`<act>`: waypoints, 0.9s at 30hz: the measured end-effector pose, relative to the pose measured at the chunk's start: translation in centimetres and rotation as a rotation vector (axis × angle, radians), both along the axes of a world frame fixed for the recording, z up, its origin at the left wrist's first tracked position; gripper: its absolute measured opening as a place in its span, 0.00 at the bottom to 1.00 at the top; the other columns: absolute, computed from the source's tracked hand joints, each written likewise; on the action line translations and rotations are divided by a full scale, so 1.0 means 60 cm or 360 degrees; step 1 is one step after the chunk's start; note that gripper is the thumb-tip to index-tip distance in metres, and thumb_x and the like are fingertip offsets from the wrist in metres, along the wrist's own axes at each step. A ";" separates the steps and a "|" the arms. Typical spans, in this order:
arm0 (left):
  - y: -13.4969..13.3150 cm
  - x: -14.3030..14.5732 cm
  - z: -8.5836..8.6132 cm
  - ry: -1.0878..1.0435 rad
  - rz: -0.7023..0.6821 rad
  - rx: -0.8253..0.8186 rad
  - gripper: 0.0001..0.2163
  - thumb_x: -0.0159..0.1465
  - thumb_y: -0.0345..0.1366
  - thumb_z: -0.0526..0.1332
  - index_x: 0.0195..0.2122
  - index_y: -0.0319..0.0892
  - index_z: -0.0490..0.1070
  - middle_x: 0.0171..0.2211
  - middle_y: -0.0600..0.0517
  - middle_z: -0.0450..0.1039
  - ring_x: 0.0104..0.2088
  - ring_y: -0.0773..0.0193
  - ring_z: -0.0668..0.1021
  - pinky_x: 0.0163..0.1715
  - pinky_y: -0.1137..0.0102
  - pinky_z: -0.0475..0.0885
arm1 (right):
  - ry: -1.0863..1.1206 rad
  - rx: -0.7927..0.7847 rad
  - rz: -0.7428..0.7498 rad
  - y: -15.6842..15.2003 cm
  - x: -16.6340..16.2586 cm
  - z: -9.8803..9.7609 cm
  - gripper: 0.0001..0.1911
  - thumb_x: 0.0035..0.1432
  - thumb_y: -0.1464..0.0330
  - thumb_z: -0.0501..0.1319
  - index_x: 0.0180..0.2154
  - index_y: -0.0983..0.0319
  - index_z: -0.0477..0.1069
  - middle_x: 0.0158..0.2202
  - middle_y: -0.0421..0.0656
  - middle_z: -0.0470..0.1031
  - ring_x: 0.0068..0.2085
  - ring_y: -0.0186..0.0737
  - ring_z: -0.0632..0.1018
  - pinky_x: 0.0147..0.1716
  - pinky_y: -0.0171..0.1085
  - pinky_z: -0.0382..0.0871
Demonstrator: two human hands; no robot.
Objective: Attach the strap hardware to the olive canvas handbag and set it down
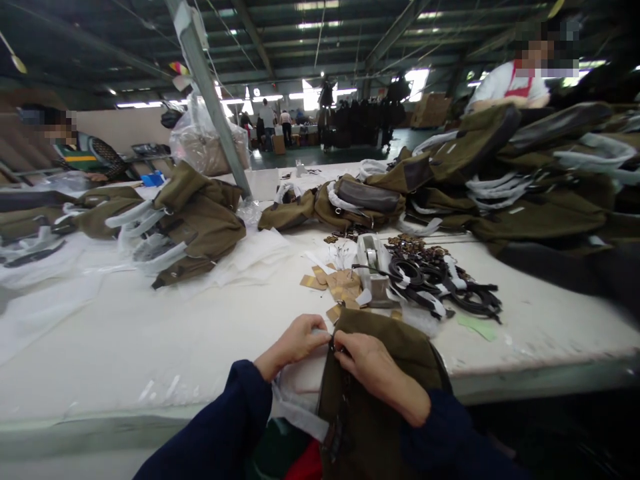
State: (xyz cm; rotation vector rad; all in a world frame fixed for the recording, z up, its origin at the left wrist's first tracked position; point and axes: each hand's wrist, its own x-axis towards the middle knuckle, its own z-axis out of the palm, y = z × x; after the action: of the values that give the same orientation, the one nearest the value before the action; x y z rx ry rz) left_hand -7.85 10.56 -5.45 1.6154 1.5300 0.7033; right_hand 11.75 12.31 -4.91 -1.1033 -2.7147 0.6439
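An olive-brown bag [395,360] lies over the near edge of the white table [150,347], hanging down toward me. My left hand [295,343] pinches its upper left edge, next to a strip of white wrapping [300,413]. My right hand [380,377] rests on the bag's top and grips the same edge, fingertips meeting those of the left hand at a dark zipper or strap. Both sleeves are dark blue.
A tape dispenser [373,270], brown paper tags [340,283] and a heap of dark straps [440,283] lie just beyond the bag. Piles of olive bags [195,220] [525,173] cover the table's left and right. Two people work at the far side, left and right.
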 end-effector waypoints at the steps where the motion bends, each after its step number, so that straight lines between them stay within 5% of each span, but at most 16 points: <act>1: 0.002 -0.003 -0.002 -0.0009 -0.0017 -0.0021 0.06 0.56 0.36 0.61 0.28 0.39 0.75 0.27 0.53 0.74 0.32 0.62 0.73 0.34 0.71 0.67 | 0.0042 -0.0056 0.0042 0.003 0.003 0.004 0.03 0.62 0.73 0.60 0.37 0.60 0.71 0.34 0.41 0.77 0.37 0.39 0.77 0.34 0.33 0.60; 10: 0.016 -0.012 0.011 -0.0074 -0.0122 -0.0208 0.10 0.56 0.41 0.63 0.27 0.38 0.73 0.24 0.56 0.69 0.29 0.65 0.69 0.28 0.73 0.63 | 0.0239 -0.0224 0.0215 0.014 0.014 0.009 0.04 0.60 0.73 0.60 0.36 0.59 0.72 0.32 0.38 0.76 0.35 0.37 0.75 0.35 0.33 0.63; 16: -0.042 -0.050 0.066 -0.0145 -0.0236 -0.0358 0.19 0.56 0.40 0.66 0.47 0.41 0.69 0.23 0.62 0.61 0.22 0.70 0.65 0.21 0.76 0.57 | 0.0393 -0.0027 0.0060 0.000 0.081 0.031 0.20 0.59 0.72 0.63 0.54 0.58 0.69 0.49 0.46 0.75 0.49 0.45 0.75 0.50 0.41 0.70; 20: -0.088 -0.034 0.112 -0.0229 -0.0079 -0.0155 0.13 0.60 0.34 0.61 0.46 0.42 0.68 0.23 0.62 0.57 0.25 0.70 0.63 0.24 0.76 0.56 | 0.0536 0.0156 0.0039 -0.008 0.128 0.056 0.21 0.62 0.71 0.61 0.56 0.57 0.68 0.56 0.48 0.72 0.57 0.46 0.71 0.57 0.46 0.67; 24: -0.112 0.033 0.185 -0.0240 -0.0132 0.0134 0.11 0.59 0.27 0.59 0.43 0.44 0.67 0.29 0.59 0.65 0.29 0.69 0.67 0.29 0.75 0.62 | 0.0580 0.0158 0.0237 -0.026 0.120 0.098 0.32 0.62 0.71 0.61 0.65 0.54 0.57 0.64 0.47 0.64 0.61 0.46 0.69 0.58 0.44 0.66; 27: -0.121 0.077 0.245 -0.0140 -0.0218 0.0325 0.10 0.58 0.24 0.59 0.39 0.44 0.68 0.31 0.58 0.69 0.31 0.68 0.70 0.31 0.75 0.64 | 0.0642 0.0068 0.0298 -0.044 0.103 0.129 0.21 0.63 0.70 0.61 0.58 0.58 0.66 0.53 0.45 0.74 0.51 0.43 0.75 0.50 0.38 0.70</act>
State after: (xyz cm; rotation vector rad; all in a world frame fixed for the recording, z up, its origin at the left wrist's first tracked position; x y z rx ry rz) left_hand -3.24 3.32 9.27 1.7962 1.3048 0.8652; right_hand 17.94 9.68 2.81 -0.6295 -2.4794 0.7390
